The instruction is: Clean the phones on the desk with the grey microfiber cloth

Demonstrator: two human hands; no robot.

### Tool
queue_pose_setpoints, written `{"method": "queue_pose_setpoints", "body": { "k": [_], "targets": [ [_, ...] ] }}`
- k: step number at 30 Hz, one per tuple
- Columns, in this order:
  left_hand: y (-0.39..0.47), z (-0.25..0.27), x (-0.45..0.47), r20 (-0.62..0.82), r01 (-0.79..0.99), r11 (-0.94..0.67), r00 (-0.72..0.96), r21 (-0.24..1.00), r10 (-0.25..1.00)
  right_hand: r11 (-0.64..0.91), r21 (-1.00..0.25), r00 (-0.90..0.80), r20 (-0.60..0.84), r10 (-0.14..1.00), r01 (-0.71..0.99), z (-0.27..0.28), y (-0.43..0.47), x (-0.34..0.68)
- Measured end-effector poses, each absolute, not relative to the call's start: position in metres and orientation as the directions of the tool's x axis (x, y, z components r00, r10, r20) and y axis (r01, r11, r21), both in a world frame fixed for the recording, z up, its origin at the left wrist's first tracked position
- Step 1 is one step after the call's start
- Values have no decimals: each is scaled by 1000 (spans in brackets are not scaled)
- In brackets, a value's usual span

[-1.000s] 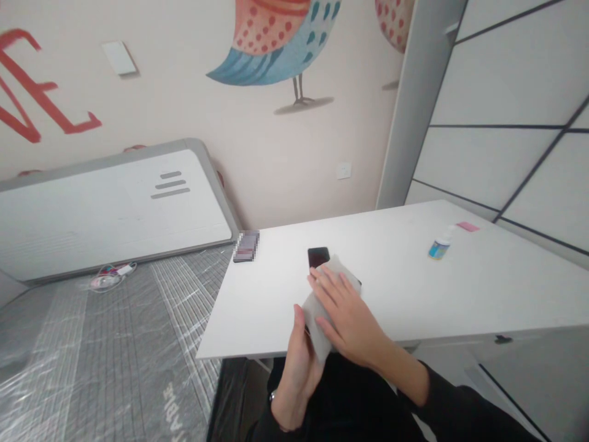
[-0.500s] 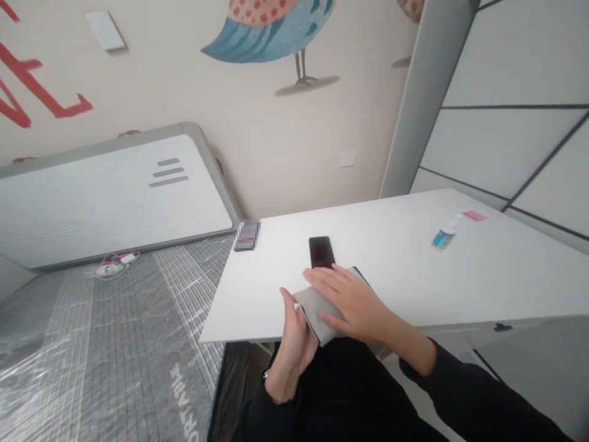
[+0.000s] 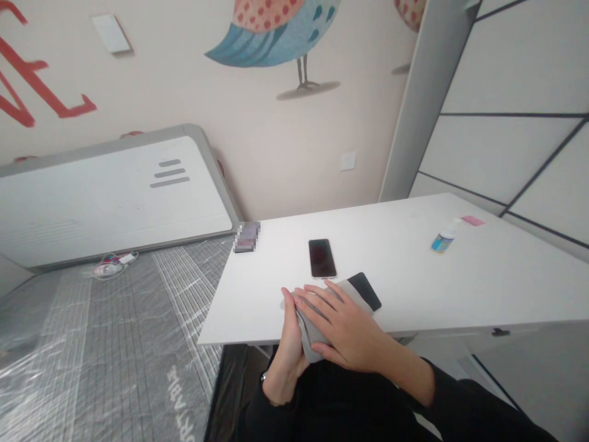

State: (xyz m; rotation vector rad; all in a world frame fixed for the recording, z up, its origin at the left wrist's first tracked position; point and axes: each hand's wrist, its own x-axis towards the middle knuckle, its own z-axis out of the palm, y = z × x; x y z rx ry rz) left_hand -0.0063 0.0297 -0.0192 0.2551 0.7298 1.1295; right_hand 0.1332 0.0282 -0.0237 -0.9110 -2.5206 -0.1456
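Note:
My left hand (image 3: 289,350) grips the near end of a flat black slab (image 3: 364,291), perhaps a phone or small tablet, with its thumb pointing up along the side. A grey cloth (image 3: 309,341) covers most of the slab, leaving only the black far right end bare. On top, my right hand (image 3: 343,322) lies with fingers stretched, pressing the cloth down onto the slab. Both are tilted above the front edge of the white table (image 3: 396,245). Just beyond the hands, a black-screened phone (image 3: 322,258) rests face up on the tabletop.
A pixelated dark item (image 3: 247,237) lies at the table's left corner. To the right stand a small bottle (image 3: 443,240) with a blue and yellow label and, behind it, a pink flat piece (image 3: 473,220). A white board (image 3: 115,190) leans against the wall.
My right hand and the cloth have slid down and left over the slab, uncovering its black far end. More of the phone on the table shows now.

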Motion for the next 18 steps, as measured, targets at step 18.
{"method": "queue_pose_setpoints", "body": {
  "k": [18],
  "targets": [
    [30,-16,-22,-264,-676,496,423,545,867,782,18,-703,453,549,623,-38,45,173]
  ]
}}
